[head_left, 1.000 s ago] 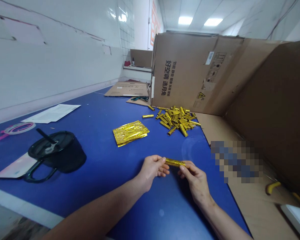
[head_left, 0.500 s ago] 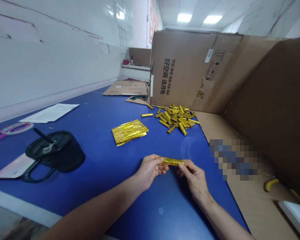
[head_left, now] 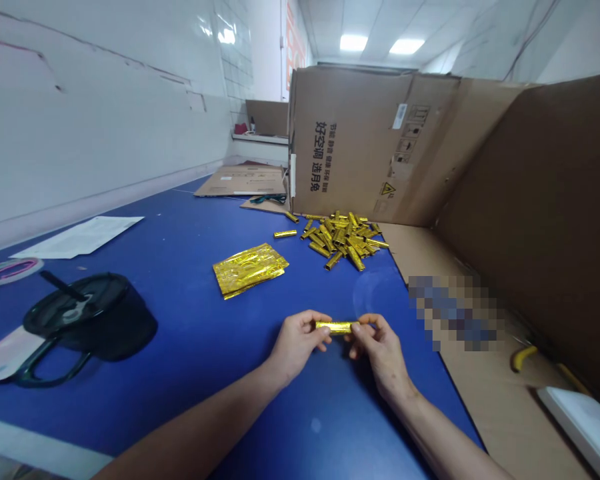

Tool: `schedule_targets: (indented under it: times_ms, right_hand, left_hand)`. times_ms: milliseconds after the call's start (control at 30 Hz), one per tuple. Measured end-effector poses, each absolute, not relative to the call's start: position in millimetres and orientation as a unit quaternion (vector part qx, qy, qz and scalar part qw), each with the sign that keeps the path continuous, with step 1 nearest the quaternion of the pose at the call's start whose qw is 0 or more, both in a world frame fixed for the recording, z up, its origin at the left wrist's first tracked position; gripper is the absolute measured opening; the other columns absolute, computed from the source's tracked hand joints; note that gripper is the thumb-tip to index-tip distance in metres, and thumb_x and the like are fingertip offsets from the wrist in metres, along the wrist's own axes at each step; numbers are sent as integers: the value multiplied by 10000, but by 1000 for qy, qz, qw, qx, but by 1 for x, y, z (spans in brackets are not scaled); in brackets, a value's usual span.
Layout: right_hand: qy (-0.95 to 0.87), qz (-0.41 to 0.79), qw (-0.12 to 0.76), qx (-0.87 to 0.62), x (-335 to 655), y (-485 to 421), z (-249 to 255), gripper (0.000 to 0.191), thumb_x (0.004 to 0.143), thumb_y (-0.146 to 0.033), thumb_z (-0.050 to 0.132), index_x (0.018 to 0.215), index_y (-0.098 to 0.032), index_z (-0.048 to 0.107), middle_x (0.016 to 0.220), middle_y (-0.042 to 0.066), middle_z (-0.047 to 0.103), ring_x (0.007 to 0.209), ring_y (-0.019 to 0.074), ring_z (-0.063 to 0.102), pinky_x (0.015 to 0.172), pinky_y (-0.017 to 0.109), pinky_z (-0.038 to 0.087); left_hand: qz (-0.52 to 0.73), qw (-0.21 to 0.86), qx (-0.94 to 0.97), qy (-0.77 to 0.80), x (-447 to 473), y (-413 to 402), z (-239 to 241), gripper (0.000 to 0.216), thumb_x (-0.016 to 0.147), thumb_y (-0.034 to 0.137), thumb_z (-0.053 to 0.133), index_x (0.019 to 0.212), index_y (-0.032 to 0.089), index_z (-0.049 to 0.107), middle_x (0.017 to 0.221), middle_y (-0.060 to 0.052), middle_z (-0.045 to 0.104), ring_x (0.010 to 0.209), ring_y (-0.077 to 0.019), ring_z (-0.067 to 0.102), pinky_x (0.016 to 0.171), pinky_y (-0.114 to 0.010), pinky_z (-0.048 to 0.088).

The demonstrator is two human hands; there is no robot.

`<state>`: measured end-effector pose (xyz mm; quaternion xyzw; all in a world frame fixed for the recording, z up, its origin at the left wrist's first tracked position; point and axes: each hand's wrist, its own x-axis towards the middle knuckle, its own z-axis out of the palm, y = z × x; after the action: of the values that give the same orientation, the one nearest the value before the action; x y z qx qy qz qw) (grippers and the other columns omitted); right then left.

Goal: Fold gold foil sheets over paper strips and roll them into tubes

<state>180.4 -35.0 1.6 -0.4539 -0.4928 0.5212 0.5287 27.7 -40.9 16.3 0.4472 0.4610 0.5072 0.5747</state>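
Both my hands hold a small gold foil roll (head_left: 334, 327) just above the blue table (head_left: 190, 347). My left hand (head_left: 297, 341) pinches its left end and my right hand (head_left: 377, 347) pinches its right end, fingers closed. A stack of flat gold foil sheets (head_left: 247, 269) lies on the table ahead and to the left. Farther back, a pile of several finished gold rolls (head_left: 343, 239) rests near the cardboard.
A black lidded cup with a straw and handle (head_left: 87, 321) stands at the left. White paper (head_left: 80, 237) and a pink tape ring (head_left: 5, 272) lie by the wall. Large cardboard panels (head_left: 380, 147) wall off the back and right. A yellow-handled tool (head_left: 523, 357) lies at the right.
My hands have come closer together and the gold roll between them looks shorter and tighter. The view has shifted slightly to the right.
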Motion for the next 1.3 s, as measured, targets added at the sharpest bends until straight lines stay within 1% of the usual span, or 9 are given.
schedule_targets:
  times_ms: [100,233,433,567,667,833,1000,1167,1300]
  right_hand:
    - [-523,518,521,-431,179,-37,2,388,658,-361,642,967,-176,495,561,-49,562,434,96,500,443,224,399]
    - [-554,516,487,-435,179,-39,2,316,668,-384,625,878,-152,584,587,-15,590,464,104,520,480,242,423]
    - [-553,507,480,-455,178,-39,4,304,669,-416,608,798,-141,620,571,-12,579,396,86,486,418,222,387]
    - [-563,501,468,-462,177,-40,9,285,682,-408,590,740,-132,631,552,-7,569,398,85,481,412,213,375]
    - [-570,490,469,-464,177,-42,11,268,695,-396,576,706,-135,637,537,-9,567,419,86,480,439,212,379]
    - [-564,485,473,-472,177,-42,10,279,685,-401,577,758,-139,639,466,-22,558,430,101,491,464,217,379]
    - [-571,490,462,-469,177,-42,9,269,714,-390,553,707,-136,640,467,-15,559,437,101,490,482,226,380]
    - [-554,537,454,-446,175,-44,12,300,668,-386,612,848,-146,617,553,-23,584,445,96,509,470,226,395]
    - [-569,548,427,-441,174,-45,13,265,672,-377,606,749,-124,627,537,-9,591,431,89,496,447,219,380]
  left_hand:
    - [503,578,442,466,27,-40,16,255,615,272,647,788,95,585,565,-18,594,469,-102,541,447,-201,427]
    - [498,583,435,472,26,-39,12,285,612,307,657,790,98,580,541,-12,588,433,-100,535,423,-199,422]
    - [480,586,442,481,26,-38,11,300,625,363,643,759,100,594,478,-6,567,390,-96,516,388,-185,391]
    - [474,570,454,494,25,-39,10,294,635,386,626,710,104,602,449,-5,557,387,-93,510,388,-177,377]
    - [471,559,468,497,25,-39,8,285,652,390,605,685,106,598,445,-6,556,390,-89,506,399,-175,373]
    - [467,558,479,491,26,-39,5,272,652,363,603,740,107,597,510,-11,583,449,-98,533,433,-181,391]
    - [465,550,485,496,27,-41,9,237,644,340,604,680,106,591,509,-13,578,443,-93,520,452,-193,399]
    - [446,577,482,486,30,-43,11,261,620,343,613,727,106,583,518,-11,581,451,-107,532,444,-205,410]
    - [437,578,489,486,31,-44,9,238,617,328,611,691,106,571,487,-9,572,428,-104,522,439,-208,408]
